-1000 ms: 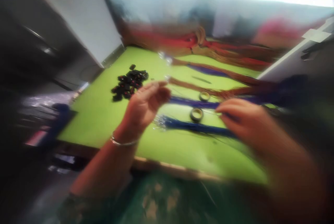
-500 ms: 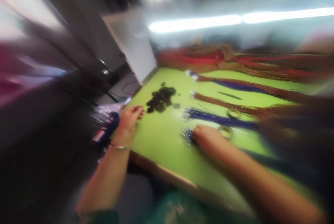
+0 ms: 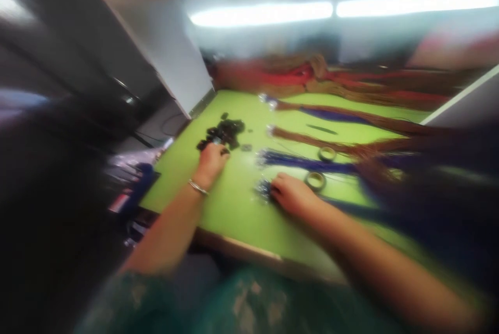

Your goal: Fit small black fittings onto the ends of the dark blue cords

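Observation:
At the near edge of a heap of small black parts (image 3: 230, 130) is my left hand (image 3: 212, 161), a bracelet on its wrist. Its fingers are curled together among the parts; what they hold is too blurred to make out. My right hand (image 3: 293, 192) lies closed on the end of a bundle of dark blue wires (image 3: 351, 208), whose silvery tips (image 3: 262, 188) stick out left of the fingers. Just above it lies another blue wire bundle (image 3: 307, 161) with similar tips. A roll of tape (image 3: 315, 181) lies by the right wrist.
Brown wire bundles (image 3: 312, 139) cross the green tabletop (image 3: 230, 204). A second tape roll (image 3: 326, 154) and a thin dark strip (image 3: 322, 129) lie among them. Red and brown wires (image 3: 280, 75) are heaped at the back. A white panel (image 3: 171, 58) stands at the left.
My left hand has moved from the table's left edge to the black parts, its fingers now among them. My right hand keeps its place at the wire tips. The view has shifted.

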A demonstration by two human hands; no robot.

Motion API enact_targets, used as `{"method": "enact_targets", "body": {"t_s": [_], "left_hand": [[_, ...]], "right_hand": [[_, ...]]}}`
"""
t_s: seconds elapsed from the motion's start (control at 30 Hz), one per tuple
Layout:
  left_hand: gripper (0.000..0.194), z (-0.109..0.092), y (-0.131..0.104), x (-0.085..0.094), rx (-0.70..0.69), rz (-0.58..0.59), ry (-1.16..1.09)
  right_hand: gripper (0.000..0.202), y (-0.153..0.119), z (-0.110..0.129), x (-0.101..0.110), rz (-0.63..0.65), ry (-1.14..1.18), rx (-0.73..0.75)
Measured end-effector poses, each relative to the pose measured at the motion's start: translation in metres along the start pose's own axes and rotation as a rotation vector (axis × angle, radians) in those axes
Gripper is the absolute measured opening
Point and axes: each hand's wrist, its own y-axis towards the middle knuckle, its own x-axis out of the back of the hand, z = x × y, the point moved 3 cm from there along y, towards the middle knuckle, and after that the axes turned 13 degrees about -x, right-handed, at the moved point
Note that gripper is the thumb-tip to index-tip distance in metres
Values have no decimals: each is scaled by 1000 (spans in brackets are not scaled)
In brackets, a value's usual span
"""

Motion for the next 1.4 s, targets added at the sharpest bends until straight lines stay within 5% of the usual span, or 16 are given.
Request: {"method": "enact_targets", "body": {"t_s": [0.17,0.33,0.53,0.77,0.9,1.03,1.23,1.4], "left_hand": [[23,-4,-6,17,-1,-67,-113],[35,-38,-13,28,164,-146,-789],[26,-98,-17,-3,249,-59,-1395],[21,-121,-28,-42,339,13,-1507],[22,-126,-32,-42,216,92,-1474],[55,-132,-32,-38,159,73,-1524],[31,-129,-34,-38,290,156,-1551],[36,-119,-37,-41,415,218,-1607]], "right_hand": [[6,6,-13,9,-53,392,-95],[7,6,-14,23,-87,662,-253],[13,4,-21,35,-129,807,-369],[20,5,-31,37,-258,875,-355],[20,6,-29,33,-293,863,-315],[19,4,-25,29,-338,820,-234],[18,1,-27,29,-396,738,-210],[15,-2,-26,31,-391,575,-187]]}}
